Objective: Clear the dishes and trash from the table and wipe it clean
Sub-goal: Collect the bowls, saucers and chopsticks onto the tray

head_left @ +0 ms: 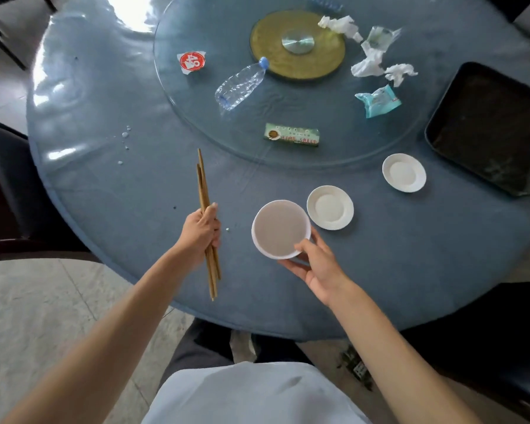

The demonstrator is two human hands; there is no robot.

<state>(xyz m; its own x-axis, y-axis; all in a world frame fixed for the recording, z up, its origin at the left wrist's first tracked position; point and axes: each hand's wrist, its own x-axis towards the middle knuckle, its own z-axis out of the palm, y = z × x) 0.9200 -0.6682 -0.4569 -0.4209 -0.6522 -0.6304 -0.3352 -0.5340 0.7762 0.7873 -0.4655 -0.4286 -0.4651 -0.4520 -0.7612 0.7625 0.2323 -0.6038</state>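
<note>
Hands: left [201,232] fisted around chopsticks [207,221], centre frame; right [314,264] cupping bowl [280,229] rim, thumb atop, above counter [410,255].

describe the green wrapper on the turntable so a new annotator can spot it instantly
Start at the round glass turntable in the middle of the blue table. On its near edge, closest to the person, lies the green wrapper, a flat, long rectangle with red lettering. Unlike the crumpled white tissues and the teal packet to the right, it is flat and straight-edged.
</note>
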